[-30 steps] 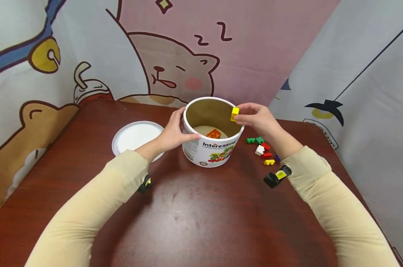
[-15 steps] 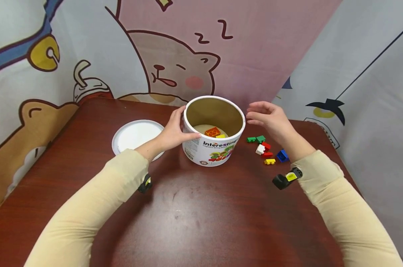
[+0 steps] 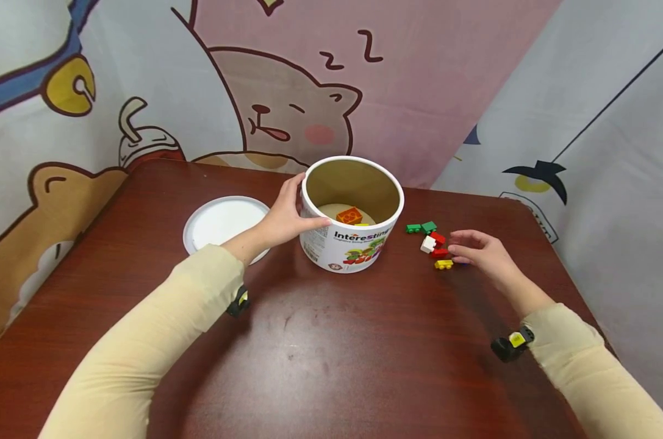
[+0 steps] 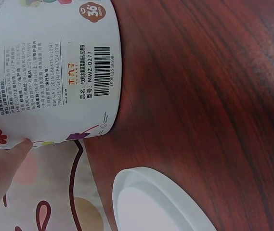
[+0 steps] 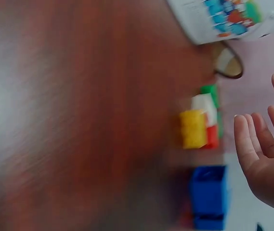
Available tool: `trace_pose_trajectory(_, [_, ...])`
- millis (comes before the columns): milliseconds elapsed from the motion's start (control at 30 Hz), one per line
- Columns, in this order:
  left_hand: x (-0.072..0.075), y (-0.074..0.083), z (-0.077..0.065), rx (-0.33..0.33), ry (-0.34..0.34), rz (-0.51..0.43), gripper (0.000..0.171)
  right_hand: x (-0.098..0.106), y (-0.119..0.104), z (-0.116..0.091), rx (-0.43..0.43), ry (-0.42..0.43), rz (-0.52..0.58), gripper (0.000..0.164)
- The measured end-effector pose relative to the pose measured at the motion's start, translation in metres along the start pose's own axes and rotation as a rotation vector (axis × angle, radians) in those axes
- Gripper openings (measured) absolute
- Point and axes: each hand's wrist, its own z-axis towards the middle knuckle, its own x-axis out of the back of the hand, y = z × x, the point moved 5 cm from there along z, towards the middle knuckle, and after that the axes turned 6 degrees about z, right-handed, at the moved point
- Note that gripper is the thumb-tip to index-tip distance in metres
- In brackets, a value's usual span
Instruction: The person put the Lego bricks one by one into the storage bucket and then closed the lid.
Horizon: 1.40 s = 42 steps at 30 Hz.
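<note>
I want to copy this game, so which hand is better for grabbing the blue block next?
Probably the right hand: it's open, holds nothing, and is near the blue block. The left hand is farther away, holding the white bucket.

In the head view the right hand (image 3: 489, 256) hides most of the blue brick (image 5: 209, 192).

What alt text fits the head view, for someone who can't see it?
The left hand grips an open white tub on a brown table; the right hand hovers near small coloured bricks. An orange brick and part of a yellow one show inside the tub, and a white lid lies left of it.
</note>
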Motion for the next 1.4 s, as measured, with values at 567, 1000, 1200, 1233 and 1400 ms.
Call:
trace_pose_trajectory(567, [0.002,0.001,0.002,0.001,-0.005,-0.005,0.099,-0.003,0.04,-0.001,-0.095,-0.012,-0.159,0.063])
trace_pose_trajectory(1000, [0.0,0.0,0.0,0.017,-0.013,-0.017,0.1,-0.014,0.04,0.003,-0.023,0.02,-0.361,0.044])
trace_pose_trajectory(1200, [0.0,0.0,0.0,0.017,-0.013,-0.003,0.1,-0.019,0.038,0.005,0.03,0.048,-0.474,0.034])
trace_pose_trajectory(1233, [0.0,0.0,0.0,0.017,-0.013,0.001,0.1,-0.019,0.038,0.005,0.037,0.051,-0.487,0.033])
trace_pose_trajectory(1400, [0.0,-0.001,0.001,0.012,-0.008,0.016,0.1,-0.016,0.039,0.006,0.038,0.041,-0.492,0.033])
